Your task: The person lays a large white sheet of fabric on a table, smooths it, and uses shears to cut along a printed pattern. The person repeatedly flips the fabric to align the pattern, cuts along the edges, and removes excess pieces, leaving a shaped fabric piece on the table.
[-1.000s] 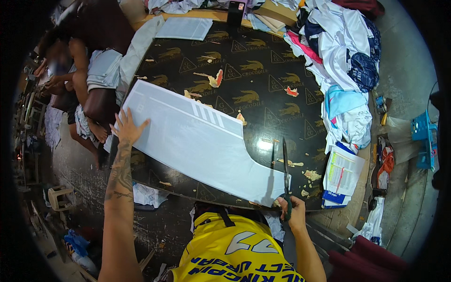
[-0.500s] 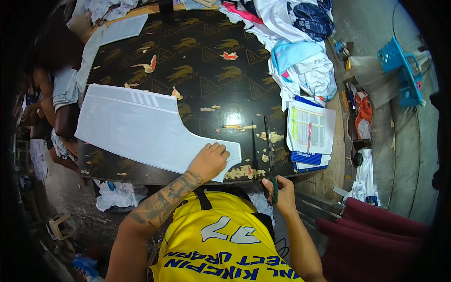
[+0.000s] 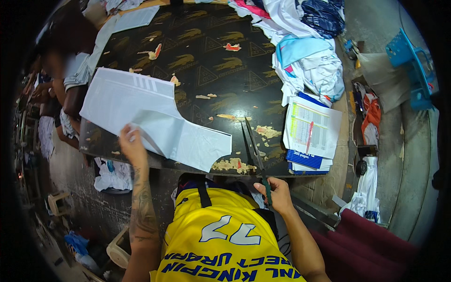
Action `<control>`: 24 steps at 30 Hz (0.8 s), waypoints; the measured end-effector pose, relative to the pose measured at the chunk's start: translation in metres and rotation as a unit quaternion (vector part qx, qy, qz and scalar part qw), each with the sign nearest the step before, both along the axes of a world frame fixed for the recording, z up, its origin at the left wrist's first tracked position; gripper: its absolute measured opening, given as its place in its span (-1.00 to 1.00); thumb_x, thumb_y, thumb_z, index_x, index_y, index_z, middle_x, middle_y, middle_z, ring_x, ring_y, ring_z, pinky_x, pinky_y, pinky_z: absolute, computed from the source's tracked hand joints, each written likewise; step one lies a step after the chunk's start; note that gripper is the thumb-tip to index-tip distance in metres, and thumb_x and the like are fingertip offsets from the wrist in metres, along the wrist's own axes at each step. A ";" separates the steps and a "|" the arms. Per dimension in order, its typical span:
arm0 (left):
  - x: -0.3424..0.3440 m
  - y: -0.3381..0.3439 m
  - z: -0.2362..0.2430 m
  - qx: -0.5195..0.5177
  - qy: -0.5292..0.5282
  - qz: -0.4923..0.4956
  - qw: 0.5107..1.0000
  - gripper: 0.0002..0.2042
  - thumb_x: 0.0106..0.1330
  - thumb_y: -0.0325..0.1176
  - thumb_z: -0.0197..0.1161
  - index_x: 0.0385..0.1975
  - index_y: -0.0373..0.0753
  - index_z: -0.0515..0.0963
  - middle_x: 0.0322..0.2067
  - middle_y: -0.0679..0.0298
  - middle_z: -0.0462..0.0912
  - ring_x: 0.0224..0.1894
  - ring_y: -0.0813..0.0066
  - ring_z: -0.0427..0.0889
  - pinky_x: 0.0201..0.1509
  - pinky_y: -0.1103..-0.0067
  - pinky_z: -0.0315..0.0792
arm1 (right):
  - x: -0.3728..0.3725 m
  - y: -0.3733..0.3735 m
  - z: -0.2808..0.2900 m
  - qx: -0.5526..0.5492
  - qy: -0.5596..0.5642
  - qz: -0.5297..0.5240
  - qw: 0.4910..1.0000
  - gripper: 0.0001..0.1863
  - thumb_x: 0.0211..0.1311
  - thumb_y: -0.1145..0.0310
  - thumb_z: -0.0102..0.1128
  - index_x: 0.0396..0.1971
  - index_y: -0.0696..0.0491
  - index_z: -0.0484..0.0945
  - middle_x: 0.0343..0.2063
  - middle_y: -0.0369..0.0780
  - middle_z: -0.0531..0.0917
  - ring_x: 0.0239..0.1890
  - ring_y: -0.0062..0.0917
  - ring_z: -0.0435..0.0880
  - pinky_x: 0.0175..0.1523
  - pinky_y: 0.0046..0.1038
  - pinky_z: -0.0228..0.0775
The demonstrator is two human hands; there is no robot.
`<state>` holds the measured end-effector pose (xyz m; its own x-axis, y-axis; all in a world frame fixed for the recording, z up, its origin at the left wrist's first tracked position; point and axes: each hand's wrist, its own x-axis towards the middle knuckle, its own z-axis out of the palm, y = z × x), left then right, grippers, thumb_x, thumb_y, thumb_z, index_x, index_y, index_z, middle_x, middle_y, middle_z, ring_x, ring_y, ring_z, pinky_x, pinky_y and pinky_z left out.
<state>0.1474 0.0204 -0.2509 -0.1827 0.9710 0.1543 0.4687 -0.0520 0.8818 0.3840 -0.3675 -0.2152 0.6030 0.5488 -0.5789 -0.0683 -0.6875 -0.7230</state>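
Note:
A white cut fabric panel [image 3: 164, 120], shaped like a trouser piece with pale stripes at its far end, lies on the dark tabletop. My left hand [image 3: 131, 145] is at the panel's near edge, fingers closed on the cloth, and the middle of the panel is raised in a fold beside it. In my right hand [image 3: 281, 195] are long scissors [image 3: 255, 148] with green-wrapped handles. Their blades point away from me over the table's near edge, to the right of the panel and apart from it.
The black, peeling tabletop [image 3: 211, 61] carries papers with a red pen [image 3: 309, 136] over blue notebooks [image 3: 307, 160] at right. Garments [image 3: 310, 66] are heaped behind them. Another white piece [image 3: 134, 19] lies far left. A person [image 3: 58, 89] is beyond the left edge; a blue plastic basket [image 3: 408, 61] stands right.
My left hand has moved left from the narrow end to the panel's near edge and lifted a fold. The panel has shifted slightly. The scissors have tilted left, still in my right hand.

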 end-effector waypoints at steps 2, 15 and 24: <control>-0.020 -0.007 0.005 0.109 0.163 -0.006 0.981 -0.63 0.43 -0.45 0.37 0.19 -0.37 0.59 0.04 0.05 0.66 0.08 0.13 0.65 0.27 0.24 0.49 | 0.007 -0.001 0.000 -0.020 0.007 0.040 0.999 -0.37 0.21 -0.07 0.67 -0.64 0.11 0.49 -0.69 -0.37 0.45 -0.55 -0.65 0.36 -0.40 -0.44 0.24; 0.076 -0.100 -0.019 0.127 0.272 -0.469 0.831 -0.54 0.30 -0.25 0.45 0.19 -0.16 0.58 0.05 0.13 0.54 0.19 0.11 0.52 0.29 0.16 0.33 | 0.060 -0.015 -0.001 -0.052 0.114 0.165 0.978 -0.48 0.25 -0.08 0.62 -0.32 0.13 0.68 -0.53 -0.35 0.55 -0.42 -0.63 0.46 -0.29 -0.44 0.33; 0.071 -0.080 -0.033 0.115 0.282 -0.435 0.847 -0.55 0.36 -0.21 0.43 0.22 -0.18 0.61 0.06 0.13 0.56 0.19 0.12 0.51 0.31 0.19 0.29 | 0.066 -0.006 -0.004 -0.048 0.120 0.213 0.968 -0.52 0.25 0.00 0.65 -0.34 0.12 0.63 -0.51 -0.40 0.52 -0.40 -0.68 0.43 -0.27 -0.46 0.33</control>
<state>0.2185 -0.0595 -0.2843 0.7526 0.6325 0.1829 0.5084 -0.7347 0.4491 0.4502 -0.3735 -0.2192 0.1755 0.6542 -0.7357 0.0777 -0.7541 -0.6521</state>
